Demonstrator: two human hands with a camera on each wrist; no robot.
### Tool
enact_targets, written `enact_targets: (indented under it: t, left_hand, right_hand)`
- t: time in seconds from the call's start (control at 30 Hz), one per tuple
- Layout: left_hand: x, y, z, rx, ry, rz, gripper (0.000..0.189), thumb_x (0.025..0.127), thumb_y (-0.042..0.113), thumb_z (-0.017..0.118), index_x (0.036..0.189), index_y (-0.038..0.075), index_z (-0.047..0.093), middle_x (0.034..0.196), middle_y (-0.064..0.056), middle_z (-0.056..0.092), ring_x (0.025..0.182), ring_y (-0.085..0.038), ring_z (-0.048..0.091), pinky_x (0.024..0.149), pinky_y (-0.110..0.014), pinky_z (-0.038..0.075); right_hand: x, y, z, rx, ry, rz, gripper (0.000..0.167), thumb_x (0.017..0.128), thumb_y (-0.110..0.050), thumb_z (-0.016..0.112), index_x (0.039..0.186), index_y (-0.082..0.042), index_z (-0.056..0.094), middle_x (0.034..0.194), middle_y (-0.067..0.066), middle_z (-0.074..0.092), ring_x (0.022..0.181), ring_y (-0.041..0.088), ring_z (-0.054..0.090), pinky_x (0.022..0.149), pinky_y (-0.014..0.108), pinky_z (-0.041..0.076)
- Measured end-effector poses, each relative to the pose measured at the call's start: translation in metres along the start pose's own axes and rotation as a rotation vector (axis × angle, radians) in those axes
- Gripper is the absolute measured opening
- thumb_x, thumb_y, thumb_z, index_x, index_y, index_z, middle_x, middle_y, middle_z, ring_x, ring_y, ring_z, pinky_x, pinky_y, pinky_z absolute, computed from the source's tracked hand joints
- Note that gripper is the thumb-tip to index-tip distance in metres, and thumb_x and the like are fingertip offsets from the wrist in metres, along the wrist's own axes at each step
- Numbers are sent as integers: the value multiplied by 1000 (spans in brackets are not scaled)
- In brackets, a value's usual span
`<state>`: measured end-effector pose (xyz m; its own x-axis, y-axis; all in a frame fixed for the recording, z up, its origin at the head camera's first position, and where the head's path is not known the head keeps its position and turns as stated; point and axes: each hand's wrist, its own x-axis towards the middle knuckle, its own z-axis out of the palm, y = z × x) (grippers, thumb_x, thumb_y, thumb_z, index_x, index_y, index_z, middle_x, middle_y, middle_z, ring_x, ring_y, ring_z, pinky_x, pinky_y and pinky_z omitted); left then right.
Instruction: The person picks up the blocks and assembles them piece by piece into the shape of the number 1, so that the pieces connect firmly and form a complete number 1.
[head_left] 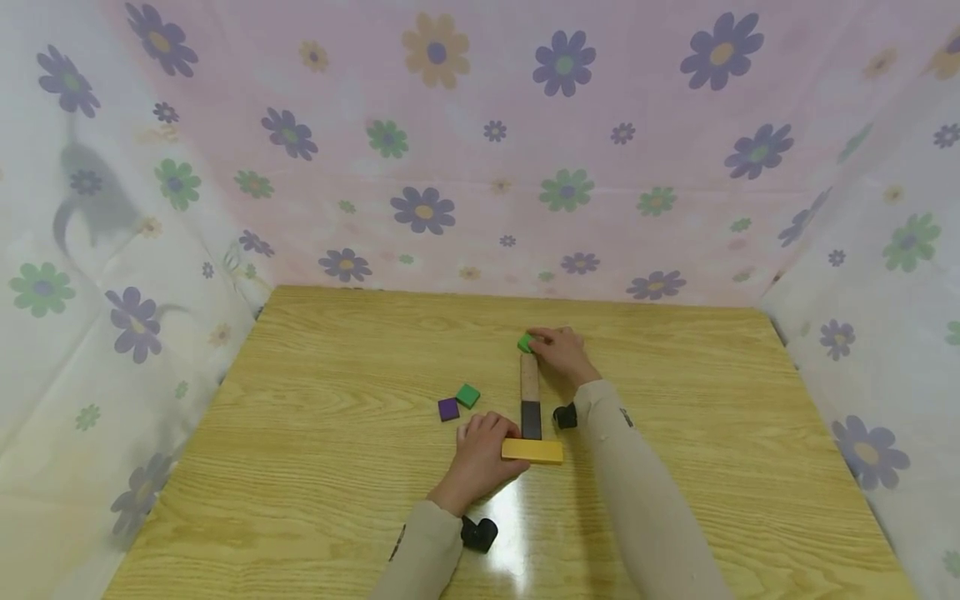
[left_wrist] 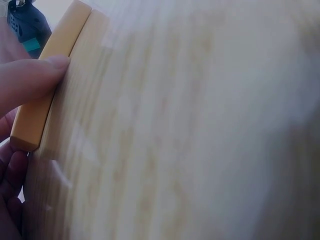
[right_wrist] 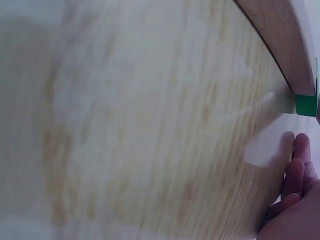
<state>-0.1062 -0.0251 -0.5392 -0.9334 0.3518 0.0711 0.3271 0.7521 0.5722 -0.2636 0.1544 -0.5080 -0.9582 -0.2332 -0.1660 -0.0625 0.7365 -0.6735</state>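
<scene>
My left hand (head_left: pixel 480 457) grips the left end of a long yellow block (head_left: pixel 536 452), thumb along its near side and fingers on the far side. The left wrist view shows the thumb pressed on this block (left_wrist: pixel 32 122). Beyond it, a black block (head_left: pixel 531 420) and a light wooden block (head_left: pixel 529 377) stand end to end in a line leading away. At the far end, my right hand (head_left: pixel 564 353) pinches a small bright green block (head_left: pixel 524 342). In the right wrist view the green block (right_wrist: pixel 306 105) is right at the wooden block's (right_wrist: pixel 290 45) end.
A dark green square block (head_left: pixel 468 396) and a purple square block (head_left: pixel 448 409) lie on the wood-grain table (head_left: pixel 337 467), left of the line. Black wrist cameras hang at the left sleeve (head_left: pixel 423 546) and right sleeve (head_left: pixel 645 492). A flowered curtain (head_left: pixel 465 167) surrounds the table's back and sides.
</scene>
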Motion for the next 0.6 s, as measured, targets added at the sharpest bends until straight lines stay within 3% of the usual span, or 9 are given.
enact_targets:
  t: [0.37, 0.6]
  left_hand:
    - [1, 0, 1, 10, -20, -12, 37, 73, 47, 68, 99, 26, 53, 99, 11, 44, 89, -12, 35, 75, -34, 22]
    - [1, 0, 4, 8, -18, -8, 37, 73, 48, 68, 99, 27, 53, 99, 12, 44, 91, -12, 36, 76, -34, 22]
  right_hand:
    - [2, 3, 3, 31, 11, 17, 39, 91, -36, 48, 127, -19, 51, 118, 14, 44, 111, 34, 26, 87, 48, 22]
    - [3, 1, -1, 83, -42, 37, 44, 90, -39, 48, 129, -18, 48, 125, 16, 41, 123, 38, 12, 94, 55, 15]
